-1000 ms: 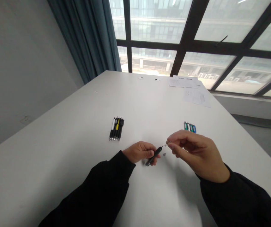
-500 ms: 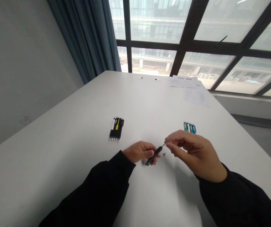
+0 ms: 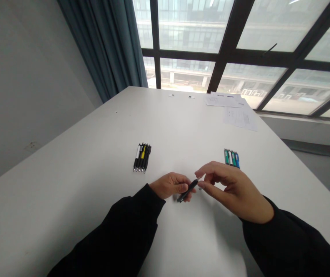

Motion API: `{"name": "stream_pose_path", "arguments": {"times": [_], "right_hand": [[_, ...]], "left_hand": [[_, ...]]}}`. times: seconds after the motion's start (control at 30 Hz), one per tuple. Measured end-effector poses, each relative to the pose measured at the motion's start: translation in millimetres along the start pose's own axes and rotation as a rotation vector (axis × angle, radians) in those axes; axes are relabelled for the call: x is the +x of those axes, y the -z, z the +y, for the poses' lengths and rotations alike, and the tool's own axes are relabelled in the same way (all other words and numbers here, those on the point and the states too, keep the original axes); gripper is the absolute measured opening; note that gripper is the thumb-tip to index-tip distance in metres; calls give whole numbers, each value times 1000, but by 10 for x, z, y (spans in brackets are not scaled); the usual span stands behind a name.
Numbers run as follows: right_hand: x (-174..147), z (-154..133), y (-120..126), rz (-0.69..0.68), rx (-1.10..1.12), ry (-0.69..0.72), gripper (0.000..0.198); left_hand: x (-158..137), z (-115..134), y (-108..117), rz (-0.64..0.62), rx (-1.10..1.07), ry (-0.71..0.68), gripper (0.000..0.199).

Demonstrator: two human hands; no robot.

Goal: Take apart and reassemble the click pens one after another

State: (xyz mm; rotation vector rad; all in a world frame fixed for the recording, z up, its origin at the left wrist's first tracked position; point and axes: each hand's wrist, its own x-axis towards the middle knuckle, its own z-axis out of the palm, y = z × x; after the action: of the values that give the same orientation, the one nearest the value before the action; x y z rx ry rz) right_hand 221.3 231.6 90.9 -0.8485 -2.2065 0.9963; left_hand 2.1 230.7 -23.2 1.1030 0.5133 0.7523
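Observation:
My left hand (image 3: 174, 185) is closed around the black barrel of a pen (image 3: 188, 190), which slants up to the right just above the table. At the barrel's upper end, my right hand (image 3: 230, 188) pinches a thin, light pen refill (image 3: 199, 178) between thumb and fingertips. Little of the refill shows between barrel and fingers. Under the right thumb, a small grey pen tip (image 3: 200, 188) lies on the table, partly hidden.
On the white table (image 3: 95, 161), a row of several pens (image 3: 142, 157) with black grips lies to the left. Several green, white and blue pens (image 3: 232, 157) lie behind my right hand. Papers (image 3: 231, 105) rest at the far right, by the window.
My right hand has moved slightly left and down toward the barrel. Less of the thin refill shows outside the barrel. My left hand has stayed in place.

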Motion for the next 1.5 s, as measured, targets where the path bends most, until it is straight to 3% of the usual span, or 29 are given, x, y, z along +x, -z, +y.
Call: {"name": "stream_pose_path", "arguments": {"times": [0.13,0.27,0.33,0.43,0.47,0.53,0.63,0.73,0.8,1.17,1.37,1.5], "right_hand": [[-7,128,29,-44,28,-149,45],[-20,329,9,-272,-252,-322,54],[-23,414,-34,-390,-377,-342,48],[-19,479,-86,-454,-480,-301,8],[-16,484,-88,-458,-479,-273,11],[-14,472,-64,-429,-413,-212,18],[-19,425,6,-247,-162,-175,5],[-31,373,47,-43,145,-209,20],[-35,340,47,3,271,-218,24],[-31,254,45,-37,360,-193,20],[-33,280,38,23,346,-194,23],[-32,275,42,-42,327,-172,21]], "left_hand": [[-22,-39,-17,-14,-10,-36,50],[-33,-34,-92,3,-26,-16,52],[-30,-2,-145,16,-29,12,53],[-31,54,-215,25,-49,28,53],[-37,66,-228,28,-55,34,53],[-58,72,-235,35,-67,50,54],[-99,41,-199,38,-93,71,51],[-124,1,-146,29,-108,96,50],[-127,-11,-126,23,-106,109,51],[-120,2,-135,10,-131,132,52],[-122,11,-150,20,-129,152,52],[-117,11,-146,13,-133,154,52]]}}
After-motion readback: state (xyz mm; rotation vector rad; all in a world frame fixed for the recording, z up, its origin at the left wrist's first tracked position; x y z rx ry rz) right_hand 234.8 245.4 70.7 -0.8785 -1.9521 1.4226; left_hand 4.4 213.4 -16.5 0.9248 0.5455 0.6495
